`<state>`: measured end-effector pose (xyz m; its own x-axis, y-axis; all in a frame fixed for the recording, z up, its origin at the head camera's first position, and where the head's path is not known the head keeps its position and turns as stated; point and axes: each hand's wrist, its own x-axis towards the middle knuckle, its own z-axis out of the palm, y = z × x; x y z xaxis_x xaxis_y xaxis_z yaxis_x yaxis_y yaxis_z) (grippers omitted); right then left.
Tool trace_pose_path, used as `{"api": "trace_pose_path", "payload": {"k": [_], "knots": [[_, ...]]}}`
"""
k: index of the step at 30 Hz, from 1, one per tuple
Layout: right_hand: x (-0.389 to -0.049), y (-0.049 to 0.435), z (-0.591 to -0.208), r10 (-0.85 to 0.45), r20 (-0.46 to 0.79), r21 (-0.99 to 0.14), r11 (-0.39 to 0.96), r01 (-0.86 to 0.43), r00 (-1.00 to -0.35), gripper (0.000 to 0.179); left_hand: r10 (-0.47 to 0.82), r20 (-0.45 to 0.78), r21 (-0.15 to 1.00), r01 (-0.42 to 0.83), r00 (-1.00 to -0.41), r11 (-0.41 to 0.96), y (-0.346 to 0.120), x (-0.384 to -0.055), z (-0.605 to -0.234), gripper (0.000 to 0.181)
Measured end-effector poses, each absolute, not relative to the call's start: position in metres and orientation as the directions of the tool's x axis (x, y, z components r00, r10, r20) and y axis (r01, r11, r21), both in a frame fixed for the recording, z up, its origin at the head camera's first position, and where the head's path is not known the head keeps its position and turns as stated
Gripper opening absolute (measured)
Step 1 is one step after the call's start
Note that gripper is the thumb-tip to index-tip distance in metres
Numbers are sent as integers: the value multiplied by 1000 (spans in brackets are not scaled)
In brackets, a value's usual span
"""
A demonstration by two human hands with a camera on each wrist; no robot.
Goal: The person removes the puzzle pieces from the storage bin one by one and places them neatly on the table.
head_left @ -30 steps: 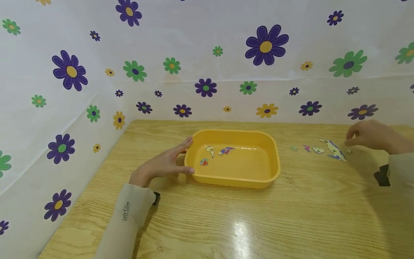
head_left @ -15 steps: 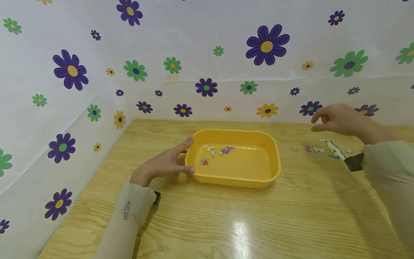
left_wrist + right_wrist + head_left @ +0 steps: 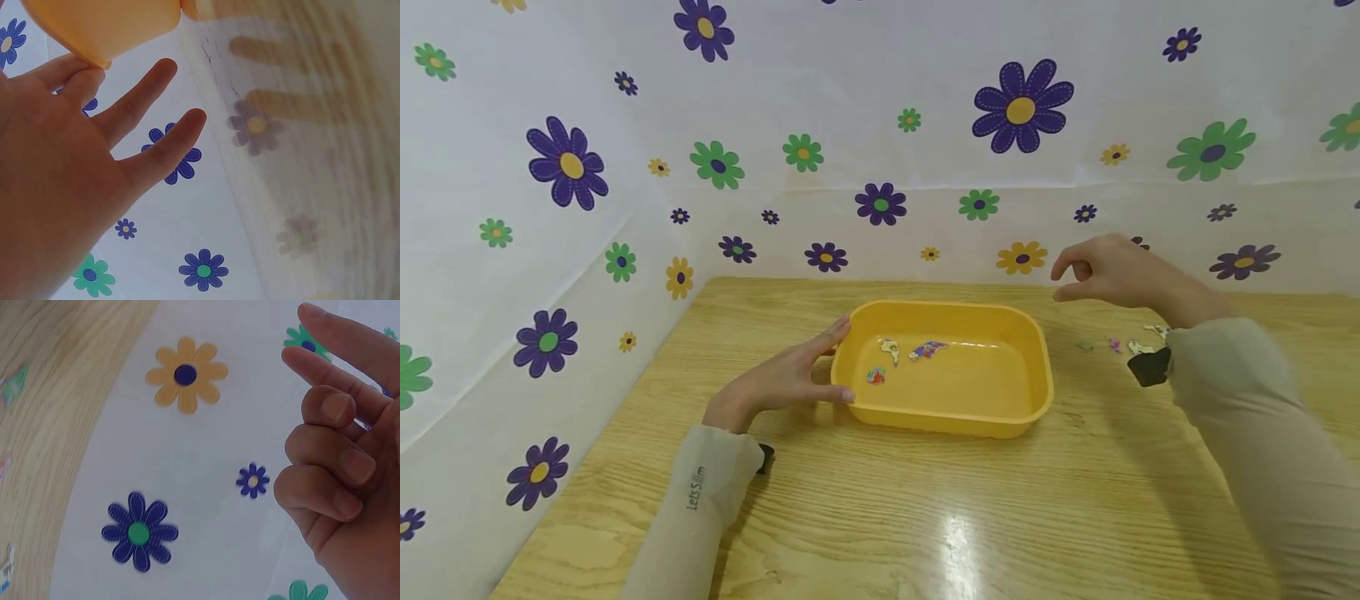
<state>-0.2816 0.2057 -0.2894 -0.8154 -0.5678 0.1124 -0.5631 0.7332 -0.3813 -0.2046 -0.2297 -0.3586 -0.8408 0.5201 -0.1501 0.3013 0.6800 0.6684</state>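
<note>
A yellow tray (image 3: 940,423) sits on the wooden table. Inside lie three small flat colourful cutouts: a pale one (image 3: 889,349), a purple-and-red one (image 3: 928,349) and a red-and-green one (image 3: 876,376). My left hand (image 3: 782,379) rests against the tray's left end, thumb and a finger spread along the rim; in the left wrist view two fingers stretch out free. My right hand (image 3: 1123,271) is raised just beyond the tray's back right corner. Its thumb and index finger stand apart with nothing visible between them; the other fingers are curled in the right wrist view.
Right of the tray lie more flat cutouts: a green one (image 3: 1086,347), a pink one (image 3: 1113,344) and a pale one (image 3: 1139,347). Another pale piece (image 3: 1159,332) is partly hidden by my right wrist. A flower-printed sheet (image 3: 820,100) stands behind and to the left.
My right hand has moved left from the far end of the row of cutouts towards the tray, its forearm now covering part of that row. My left hand stays on the tray.
</note>
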Motion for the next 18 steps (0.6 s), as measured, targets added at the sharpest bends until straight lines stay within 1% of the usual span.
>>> {"api": "trace_pose_path", "payload": {"k": [7, 13, 18], "knots": [[-280, 177, -287, -607, 123, -401, 693, -599, -785, 20, 520, -153, 672, 297, -841, 678, -230, -204, -360, 104], [-281, 150, -286, -649, 109, -385, 671, -634, -753, 23, 528, -138, 666, 316, -838, 675, -232, -204, -360, 105], [-280, 130, -286, -665, 84, -398, 660, -637, -742, 22, 533, -135, 663, 324, -835, 675, -231, -205, -360, 105]]}}
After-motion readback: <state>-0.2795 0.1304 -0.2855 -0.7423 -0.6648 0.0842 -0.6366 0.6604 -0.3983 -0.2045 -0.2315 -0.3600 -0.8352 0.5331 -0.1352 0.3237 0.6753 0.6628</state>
